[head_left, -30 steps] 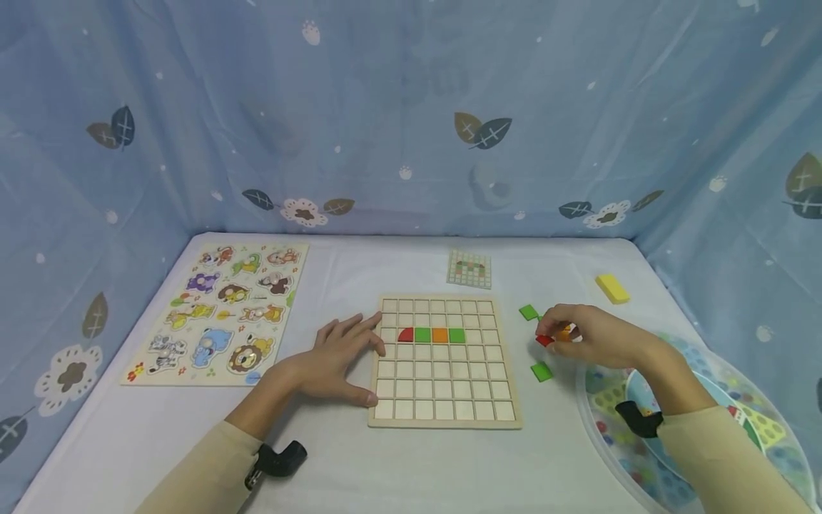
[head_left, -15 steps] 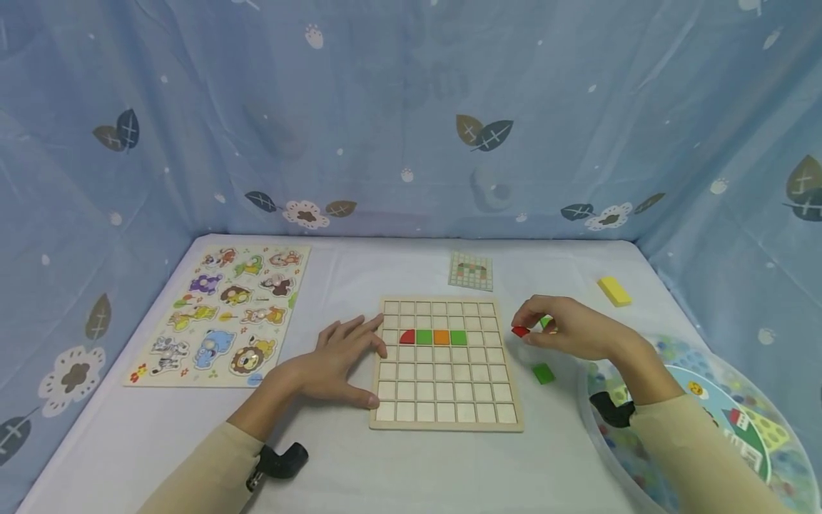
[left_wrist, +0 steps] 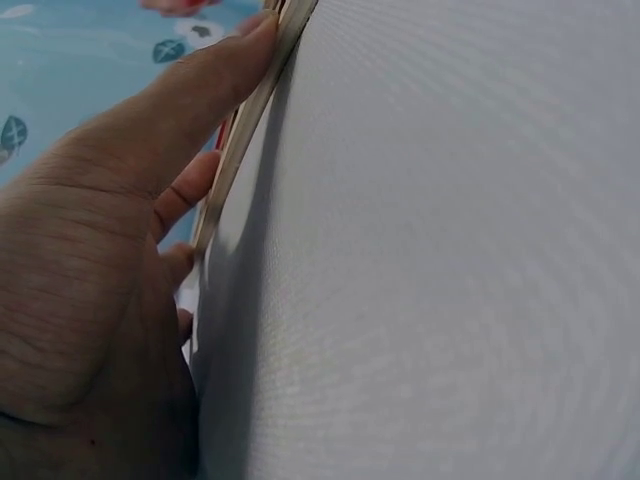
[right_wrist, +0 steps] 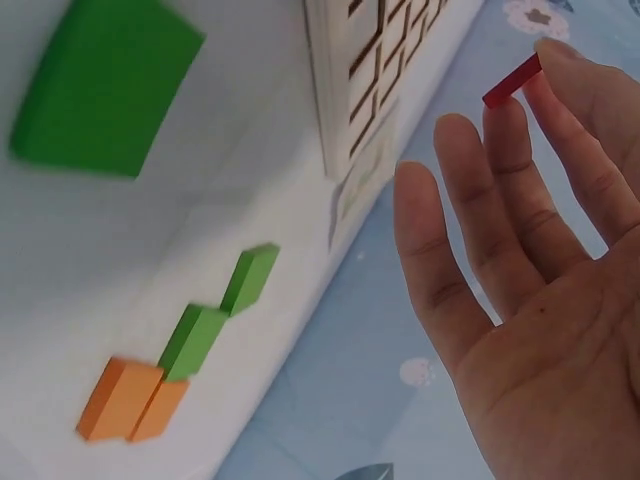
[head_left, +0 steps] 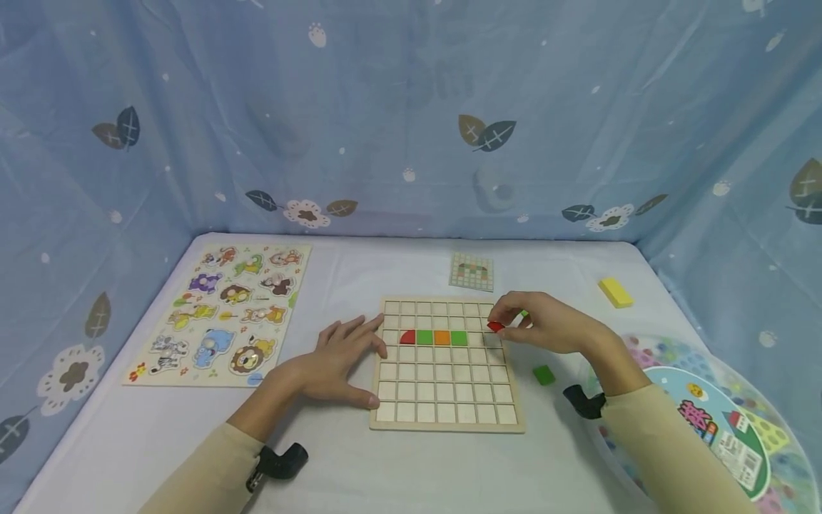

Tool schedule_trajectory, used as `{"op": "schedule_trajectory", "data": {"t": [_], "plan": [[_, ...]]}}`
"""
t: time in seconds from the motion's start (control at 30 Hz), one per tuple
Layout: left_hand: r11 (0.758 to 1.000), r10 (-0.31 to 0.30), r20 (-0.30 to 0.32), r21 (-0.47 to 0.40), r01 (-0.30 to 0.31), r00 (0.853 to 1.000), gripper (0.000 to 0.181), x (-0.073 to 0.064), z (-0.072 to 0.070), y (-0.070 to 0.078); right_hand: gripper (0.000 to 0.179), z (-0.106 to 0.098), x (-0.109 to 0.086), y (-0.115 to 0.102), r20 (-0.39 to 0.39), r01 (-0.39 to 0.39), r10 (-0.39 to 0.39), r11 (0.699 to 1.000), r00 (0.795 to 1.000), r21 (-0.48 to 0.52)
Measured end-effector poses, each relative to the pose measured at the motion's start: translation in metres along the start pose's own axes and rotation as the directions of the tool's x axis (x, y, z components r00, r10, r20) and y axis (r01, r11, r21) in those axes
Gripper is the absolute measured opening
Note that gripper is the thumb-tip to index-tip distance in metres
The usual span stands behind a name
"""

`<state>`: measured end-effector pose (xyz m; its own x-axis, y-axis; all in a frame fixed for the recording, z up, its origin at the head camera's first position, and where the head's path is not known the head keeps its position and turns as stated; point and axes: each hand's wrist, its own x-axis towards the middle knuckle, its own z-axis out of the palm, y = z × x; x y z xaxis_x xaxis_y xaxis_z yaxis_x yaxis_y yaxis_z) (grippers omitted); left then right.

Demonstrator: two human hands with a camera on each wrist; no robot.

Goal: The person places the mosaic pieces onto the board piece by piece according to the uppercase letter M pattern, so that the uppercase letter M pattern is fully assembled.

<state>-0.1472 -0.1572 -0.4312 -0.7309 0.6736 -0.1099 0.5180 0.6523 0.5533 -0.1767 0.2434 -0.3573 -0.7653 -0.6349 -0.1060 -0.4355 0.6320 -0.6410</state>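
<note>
A wooden grid board (head_left: 447, 373) lies at the middle of the table. One row holds a red quarter-round tile (head_left: 407, 337), a green tile (head_left: 424, 338), an orange tile (head_left: 442, 338) and another green tile (head_left: 459, 338). Along the board's left edge rests my left hand (head_left: 337, 364), thumb and fingers spread apart; its thumb (left_wrist: 215, 80) touches the rim in the left wrist view. Over the board's right side, my right hand (head_left: 555, 325) pinches a small red tile (right_wrist: 512, 82) between thumb and fingertips. The remaining fingers extend loosely.
Right of the board lie a loose green tile (head_left: 543, 375) and, in the right wrist view, more green tiles (right_wrist: 192, 342) and orange tiles (right_wrist: 122, 400). A pattern card (head_left: 472, 272), yellow block (head_left: 616, 293), animal puzzle (head_left: 257, 332) and round labelled container (head_left: 777, 421) surround the board.
My right hand has carried the red tile leftward from among the loose tiles to above the board's right side. My left hand has stayed at the board's left edge.
</note>
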Motion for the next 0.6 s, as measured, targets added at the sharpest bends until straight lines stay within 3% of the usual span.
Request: {"op": "schedule_trajectory", "data": {"t": [0.23, 0.6], "plan": [[1.000, -0.004, -0.001, 0.002, 0.004, 1.000, 0.066, -0.001, 0.000, 0.000, 0.021, 0.009, 0.013, 0.000, 0.002, 0.022, -0.023, 1.000, 1.000, 0.019], [1.000, -0.009, 0.004, 0.001, 0.009, 1.000, 0.067, -0.001, -0.002, 0.001, 0.019, 0.020, 0.026, -0.002, 0.044, -0.018, 0.019, 1.000, 0.999, -0.008]]}}
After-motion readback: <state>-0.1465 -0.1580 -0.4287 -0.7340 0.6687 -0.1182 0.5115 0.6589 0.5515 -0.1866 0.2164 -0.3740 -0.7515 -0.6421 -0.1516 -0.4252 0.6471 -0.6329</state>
